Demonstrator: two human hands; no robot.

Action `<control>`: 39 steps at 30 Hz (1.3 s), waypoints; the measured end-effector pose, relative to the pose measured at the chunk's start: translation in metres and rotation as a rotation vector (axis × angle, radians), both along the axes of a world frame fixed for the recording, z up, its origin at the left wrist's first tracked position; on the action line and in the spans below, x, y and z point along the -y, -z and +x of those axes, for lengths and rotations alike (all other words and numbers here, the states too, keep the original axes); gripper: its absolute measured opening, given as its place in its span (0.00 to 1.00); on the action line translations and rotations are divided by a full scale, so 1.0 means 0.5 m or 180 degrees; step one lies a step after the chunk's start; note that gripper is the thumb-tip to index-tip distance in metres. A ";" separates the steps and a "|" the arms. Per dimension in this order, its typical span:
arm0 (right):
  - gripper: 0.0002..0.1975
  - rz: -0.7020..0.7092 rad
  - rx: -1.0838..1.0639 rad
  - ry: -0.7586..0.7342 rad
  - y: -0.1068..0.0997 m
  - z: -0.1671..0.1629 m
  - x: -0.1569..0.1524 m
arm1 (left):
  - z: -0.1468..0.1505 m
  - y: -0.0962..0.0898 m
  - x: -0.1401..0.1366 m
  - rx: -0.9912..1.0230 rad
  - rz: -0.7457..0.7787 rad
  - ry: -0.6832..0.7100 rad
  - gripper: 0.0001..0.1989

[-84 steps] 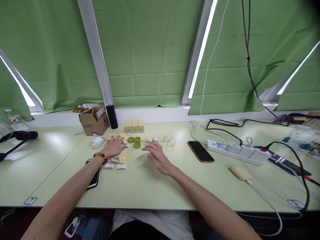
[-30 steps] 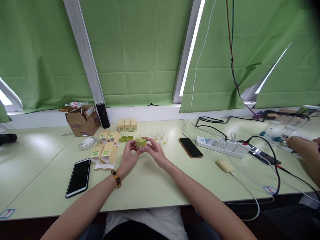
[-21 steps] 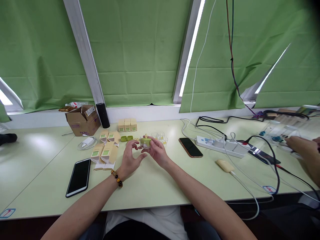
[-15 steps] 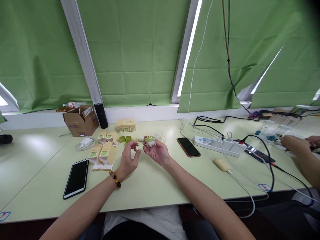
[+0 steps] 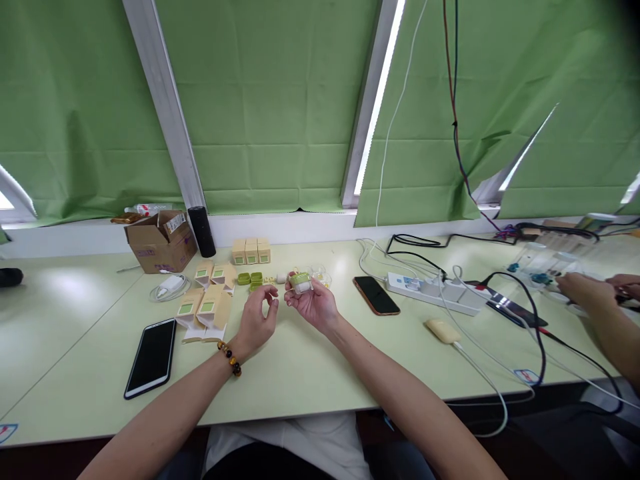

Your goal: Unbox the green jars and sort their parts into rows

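My right hand [image 5: 319, 308] grips a small green-and-white case [image 5: 301, 282] with a clear part around it, tilted a little above the table. My left hand [image 5: 257, 319], a beaded bracelet [image 5: 229, 359] on its wrist, hovers just left of it. Its fingers are bent and the thumb stands apart, with nothing visible between them. Beyond both hands lie green open containers [image 5: 250, 279], a small white cylinder [image 5: 281, 277] and clear round pieces [image 5: 320, 275]. Opened cream boxes [image 5: 214, 305] with green windows stand to the left of my left hand.
Three closed cream boxes [image 5: 251, 251] stand near the wall. A tablet-like device [image 5: 151, 358], a coiled cable [image 5: 171, 286] and a cardboard carton [image 5: 163, 243] are at left. On the right are a phone [image 5: 377, 295], a power strip [image 5: 435, 293], cables and a co-worker's hands [image 5: 587, 290].
The view shifts very slightly. My right hand still holds the case, and my left hand stays beside it with its fingers bent almost as before.
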State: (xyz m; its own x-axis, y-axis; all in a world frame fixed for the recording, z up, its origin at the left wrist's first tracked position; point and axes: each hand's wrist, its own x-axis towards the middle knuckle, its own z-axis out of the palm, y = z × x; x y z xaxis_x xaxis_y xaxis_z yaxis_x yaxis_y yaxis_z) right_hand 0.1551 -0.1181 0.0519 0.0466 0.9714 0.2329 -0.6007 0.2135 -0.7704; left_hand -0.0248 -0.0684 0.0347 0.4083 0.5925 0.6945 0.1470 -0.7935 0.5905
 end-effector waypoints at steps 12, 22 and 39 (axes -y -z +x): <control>0.28 0.0156 0.0839 0.1253 0.023 -0.031 -0.005 | 0.007 0.021 -0.004 -0.0200 -0.0168 0.0243 0.29; 0.32 0.0150 0.1844 0.1566 0.041 -0.053 -0.008 | 0.016 0.008 -0.003 0.0108 -0.0497 0.0080 0.24; 0.11 0.0230 0.2539 0.1834 0.010 -0.012 0.001 | 0.010 0.023 -0.024 0.0213 -0.1286 0.0790 0.32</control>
